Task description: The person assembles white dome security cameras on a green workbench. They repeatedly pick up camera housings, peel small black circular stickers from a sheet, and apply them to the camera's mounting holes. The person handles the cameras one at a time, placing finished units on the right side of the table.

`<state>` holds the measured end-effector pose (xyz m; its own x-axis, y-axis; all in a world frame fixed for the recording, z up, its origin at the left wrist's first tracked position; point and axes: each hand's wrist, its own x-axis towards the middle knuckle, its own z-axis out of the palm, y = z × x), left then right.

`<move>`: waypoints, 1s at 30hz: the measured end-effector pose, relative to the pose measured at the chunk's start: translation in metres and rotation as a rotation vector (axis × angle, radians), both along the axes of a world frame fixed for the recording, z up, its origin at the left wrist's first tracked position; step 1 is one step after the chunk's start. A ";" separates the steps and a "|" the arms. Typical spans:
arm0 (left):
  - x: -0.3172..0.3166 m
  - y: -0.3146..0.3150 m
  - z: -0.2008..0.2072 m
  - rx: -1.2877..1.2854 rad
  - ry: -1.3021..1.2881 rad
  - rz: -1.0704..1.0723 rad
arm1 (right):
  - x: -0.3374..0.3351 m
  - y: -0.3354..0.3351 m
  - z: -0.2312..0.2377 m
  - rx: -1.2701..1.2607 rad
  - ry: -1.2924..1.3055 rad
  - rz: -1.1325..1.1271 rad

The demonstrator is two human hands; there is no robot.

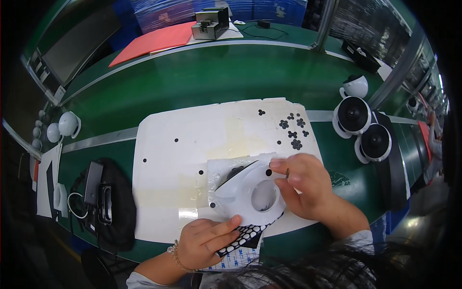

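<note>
One round black pad (269, 172) is apparently being fixed at twelve o'clock on the ring of a white plastic housing (245, 193), at the flat white board's (163, 178) four o'clock, left hand (204, 241) touching the housing, right hand (308, 188) half-curled beside the pad, both grips unclear, pressing probably being needed next.

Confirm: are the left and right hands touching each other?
Apart. The head view shows a plain gap between the left hand and right hand, with the white ring-shaped part visible there.
</note>
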<state>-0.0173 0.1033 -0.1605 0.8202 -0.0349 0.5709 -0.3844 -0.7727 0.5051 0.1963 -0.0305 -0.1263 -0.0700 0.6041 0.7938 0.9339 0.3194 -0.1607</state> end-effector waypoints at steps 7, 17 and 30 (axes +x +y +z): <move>0.000 -0.004 0.002 -0.013 0.028 0.057 | -0.022 0.012 0.007 -0.225 0.499 0.139; -0.001 -0.005 0.004 -0.008 0.037 0.064 | -0.028 0.014 0.002 -0.337 0.716 0.211; -0.001 -0.004 0.005 0.005 0.036 0.068 | -0.029 0.009 0.013 -0.279 0.035 -0.079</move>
